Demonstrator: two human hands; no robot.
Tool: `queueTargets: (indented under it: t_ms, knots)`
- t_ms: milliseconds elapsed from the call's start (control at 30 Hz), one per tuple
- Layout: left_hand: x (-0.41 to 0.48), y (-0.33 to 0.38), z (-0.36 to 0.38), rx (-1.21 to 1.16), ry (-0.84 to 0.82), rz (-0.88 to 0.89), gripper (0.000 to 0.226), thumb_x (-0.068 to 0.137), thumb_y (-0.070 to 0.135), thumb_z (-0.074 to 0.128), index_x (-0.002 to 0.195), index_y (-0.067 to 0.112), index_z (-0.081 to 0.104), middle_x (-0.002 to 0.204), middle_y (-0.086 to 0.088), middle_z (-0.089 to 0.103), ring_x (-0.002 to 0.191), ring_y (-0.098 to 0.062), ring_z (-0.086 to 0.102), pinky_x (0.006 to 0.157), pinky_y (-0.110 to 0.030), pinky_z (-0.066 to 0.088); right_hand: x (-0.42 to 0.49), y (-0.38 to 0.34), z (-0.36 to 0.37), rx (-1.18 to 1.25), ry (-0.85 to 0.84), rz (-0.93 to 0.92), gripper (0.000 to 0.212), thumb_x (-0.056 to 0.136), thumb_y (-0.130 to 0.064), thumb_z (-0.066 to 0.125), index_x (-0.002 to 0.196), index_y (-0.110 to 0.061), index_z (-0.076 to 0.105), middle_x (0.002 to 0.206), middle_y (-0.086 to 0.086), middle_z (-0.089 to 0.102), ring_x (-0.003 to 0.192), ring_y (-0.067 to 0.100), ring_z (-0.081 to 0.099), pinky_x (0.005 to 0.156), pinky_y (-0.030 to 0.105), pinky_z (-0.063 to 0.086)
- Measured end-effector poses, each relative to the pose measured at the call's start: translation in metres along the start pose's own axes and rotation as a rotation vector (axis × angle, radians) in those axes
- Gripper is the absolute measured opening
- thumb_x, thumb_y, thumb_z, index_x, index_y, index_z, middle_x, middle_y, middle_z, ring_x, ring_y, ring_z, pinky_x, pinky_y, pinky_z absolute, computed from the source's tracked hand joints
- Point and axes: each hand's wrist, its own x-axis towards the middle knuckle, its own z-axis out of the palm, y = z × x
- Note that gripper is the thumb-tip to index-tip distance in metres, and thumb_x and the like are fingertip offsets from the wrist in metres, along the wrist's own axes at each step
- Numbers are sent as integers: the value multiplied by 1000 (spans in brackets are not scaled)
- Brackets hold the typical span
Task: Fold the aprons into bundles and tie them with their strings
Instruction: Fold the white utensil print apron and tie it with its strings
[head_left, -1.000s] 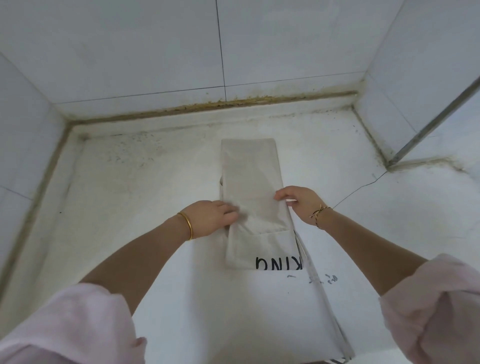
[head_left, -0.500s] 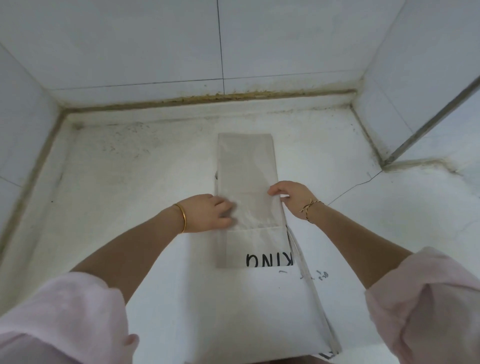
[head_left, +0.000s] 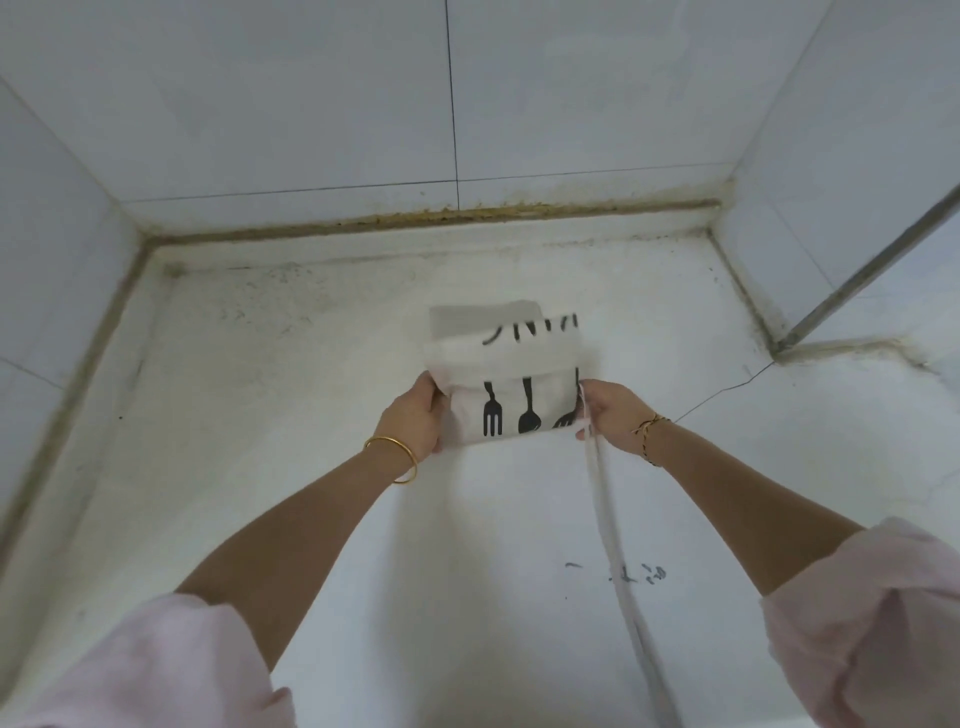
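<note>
A cream apron (head_left: 511, 374) lies folded into a short bundle on the white counter (head_left: 311, 395). Black fork and spoon prints show on its near flap, and black letters on the layer behind. My left hand (head_left: 415, 415) grips the bundle's left edge. My right hand (head_left: 608, 410) holds the right edge, fingers curled on the cloth and the top of the apron strings (head_left: 615, 545). The strings trail from that hand toward me across the counter.
White tiled walls (head_left: 452, 104) close the counter at the back, left and right, with a dirty seam along the base. A metal strip (head_left: 862, 270) runs down the right wall. A thin crack and small dark marks (head_left: 644, 574) lie on the right counter.
The long flat strip has been folded up from its near end into a short bundle, showing the cutlery print. Both hands moved from pressing on top to gripping its sides.
</note>
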Motion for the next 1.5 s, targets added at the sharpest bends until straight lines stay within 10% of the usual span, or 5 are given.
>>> queueTargets:
  t_ms: [367, 800, 1367, 1500]
  knots:
    - [8, -4, 1, -375, -7, -263, 32, 100, 36, 36, 78, 13, 40, 71, -5, 45, 57, -20, 46, 49, -27, 40, 9, -11, 22, 60, 95, -2, 12, 91, -20, 58, 86, -13, 51, 81, 3, 54, 74, 21, 48, 56, 21, 36]
    - [10, 7, 10, 389, 27, -35, 27, 102, 30, 28, 110, 4, 31, 77, -9, 51, 68, -31, 48, 62, -33, 35, 11, -9, 45, -335, 256, 54, 4, 96, -14, 35, 94, -12, 37, 87, 9, 50, 77, 27, 49, 70, 35, 42]
    - [29, 2, 8, 186, 12, -164, 19, 98, 25, 40, 101, 11, 26, 81, -9, 51, 73, -31, 52, 63, -33, 38, 21, -26, 45, -529, 209, 195, 11, 97, -20, 34, 103, -12, 39, 100, 11, 61, 76, 29, 48, 67, 30, 37]
    - [32, 7, 4, 541, 432, 212, 19, 84, 15, 44, 100, 6, 38, 92, -14, 52, 70, -33, 57, 50, -34, 44, 21, -25, 45, -478, 220, 183, 11, 98, -25, 32, 93, -15, 32, 90, 8, 56, 75, 28, 48, 66, 30, 37]
